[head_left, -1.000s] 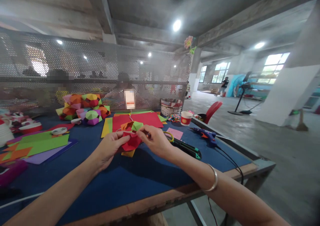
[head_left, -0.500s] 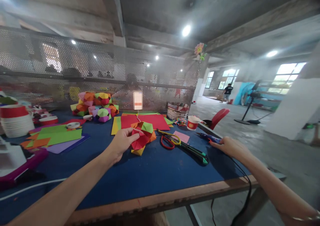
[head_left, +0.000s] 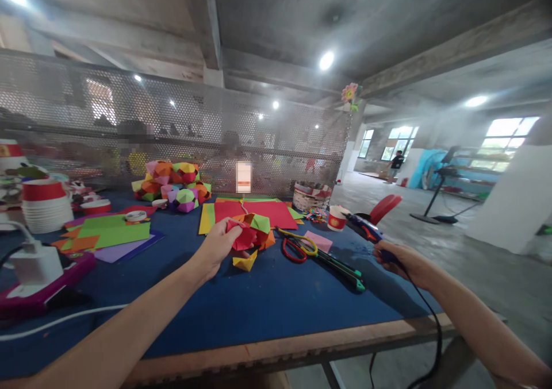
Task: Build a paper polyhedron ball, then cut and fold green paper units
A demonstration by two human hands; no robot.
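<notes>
My left grip [head_left: 219, 244] pinches folded paper [head_left: 246, 237], my right grip [head_left: 402, 262] clasps the glue gun [head_left: 365, 228], and scissors [head_left: 297, 237] lie on the surface [head_left: 267, 305] at the paper's three o'clock.

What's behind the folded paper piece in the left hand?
Beyond the folded paper piece in the left hand, a red sheet shows, with yellow paper at its left edge. The piece covers part of that sheet; anything there is hidden.

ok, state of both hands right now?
Left hand: closed, holding the multicoloured folded-paper piece by its red part.
Right hand: closed, holding the blue hot-glue gun.
</notes>
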